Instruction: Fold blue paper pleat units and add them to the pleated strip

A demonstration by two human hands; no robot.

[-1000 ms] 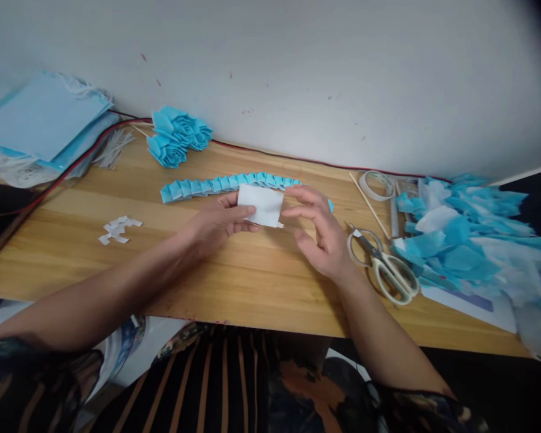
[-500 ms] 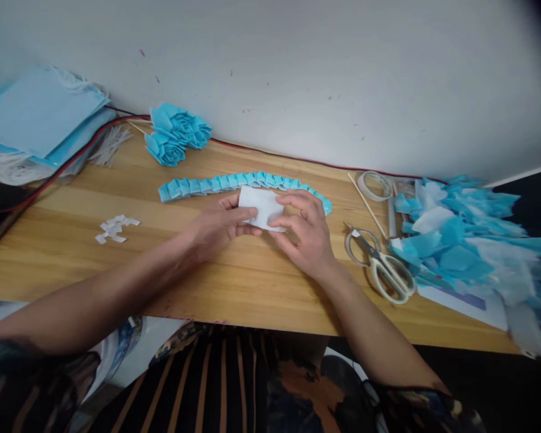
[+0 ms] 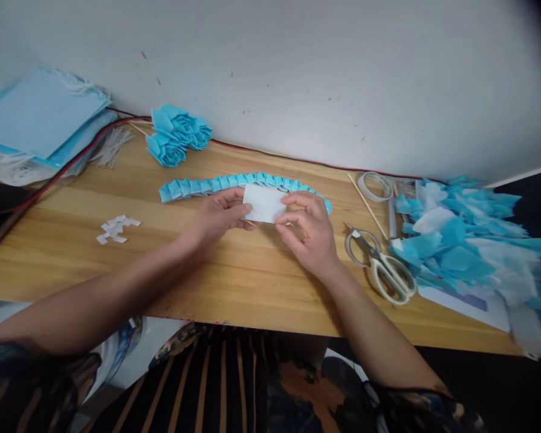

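A small white rectangular piece, like thin fabric or paper, is held up between my two hands above the table. My left hand pinches its left edge, thumb on the near face. At its right edge, my right hand grips with thumb and fingers. Just behind lies a curved row of folded light-blue pieces, partly hidden by my right hand and the white piece. Blue folded flowers on thin sticks rest farther back on the left.
Scissors lie right of my right hand, with a tape roll and thin stick behind. Blue and white scraps are heaped at the far right. Small white strips lie left; blue sheets are stacked behind a cable.
The white piece has shifted slightly right and up, and its lower edge now looks straighter. My right hand has moved a little right. The other things stay where they were.
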